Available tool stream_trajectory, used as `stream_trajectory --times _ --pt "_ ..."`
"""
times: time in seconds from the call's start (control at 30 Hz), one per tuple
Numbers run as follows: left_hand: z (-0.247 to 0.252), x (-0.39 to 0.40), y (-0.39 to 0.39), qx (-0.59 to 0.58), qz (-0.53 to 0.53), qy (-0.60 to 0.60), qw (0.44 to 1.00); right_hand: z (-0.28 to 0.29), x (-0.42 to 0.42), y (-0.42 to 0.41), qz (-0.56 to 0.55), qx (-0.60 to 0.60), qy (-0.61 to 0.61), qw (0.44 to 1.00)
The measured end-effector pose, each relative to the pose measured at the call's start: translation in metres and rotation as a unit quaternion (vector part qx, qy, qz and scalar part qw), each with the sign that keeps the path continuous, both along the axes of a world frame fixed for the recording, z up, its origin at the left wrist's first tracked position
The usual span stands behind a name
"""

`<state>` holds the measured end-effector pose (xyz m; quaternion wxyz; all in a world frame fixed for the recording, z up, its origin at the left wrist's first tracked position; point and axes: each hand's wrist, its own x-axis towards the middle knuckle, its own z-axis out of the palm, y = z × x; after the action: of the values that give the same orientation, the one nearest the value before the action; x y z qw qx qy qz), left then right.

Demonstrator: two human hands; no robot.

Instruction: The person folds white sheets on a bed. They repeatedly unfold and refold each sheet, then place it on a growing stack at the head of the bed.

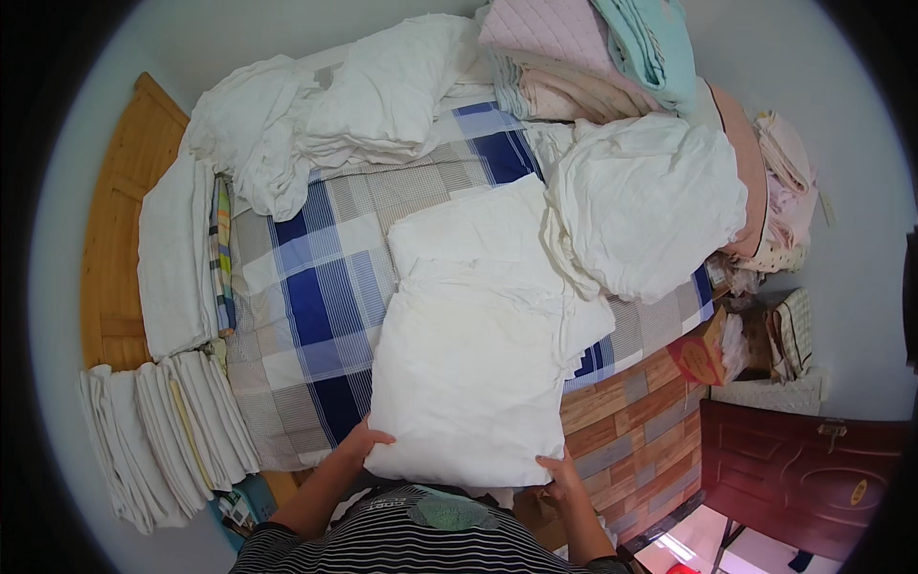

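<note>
Between my two hands a white folded cloth (470, 380), thick and roughly square, stretches from my body over the near edge of the bed. My left hand (369, 439) grips its near left corner, thumb on top. At its near right corner my right hand (558, 468) does the same, with the fingers hidden beneath. The far end lies over another flat white cloth (466, 226) on the blue and beige checked bedsheet (337, 301). Just right of these sits a loosely bundled white cloth (649, 204).
Rumpled white bedding (380, 86) lies along the wall. Folded quilts (552, 36) are stacked at the far right. Folded white cloths (165, 430) stand beside the wooden headboard (133, 215). A cardboard box (699, 351) and a dark red door (796, 473) are on the right, past the wood-patterned floor (624, 438).
</note>
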<state>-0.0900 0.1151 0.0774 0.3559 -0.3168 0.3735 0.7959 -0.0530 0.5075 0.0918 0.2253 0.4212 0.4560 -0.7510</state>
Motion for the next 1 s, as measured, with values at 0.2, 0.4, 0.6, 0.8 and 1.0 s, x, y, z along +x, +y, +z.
stream_trajectory --times 0.2,0.4,0.6,0.8,1.0 --pt "0.042 -0.072 0.010 -0.054 0.043 -0.040 0.997 0.039 -0.062 0.000 -0.059 0.008 0.048 0.997" --pt "0.066 -0.221 0.043 0.098 0.141 0.022 0.985 -0.007 -0.207 0.066 -0.107 -0.078 0.184 0.974" --pt "0.040 -0.227 0.043 -0.218 0.189 0.121 0.950 -0.013 -0.232 0.054 -0.194 0.117 0.185 0.956" --pt "-0.066 -0.147 0.020 -0.337 0.072 0.103 0.933 -0.089 -0.133 0.050 -0.020 0.269 0.050 0.962" --pt "-0.095 -0.163 0.031 -0.514 -0.041 0.251 0.819 -0.129 -0.152 0.039 0.108 0.408 0.104 0.901"
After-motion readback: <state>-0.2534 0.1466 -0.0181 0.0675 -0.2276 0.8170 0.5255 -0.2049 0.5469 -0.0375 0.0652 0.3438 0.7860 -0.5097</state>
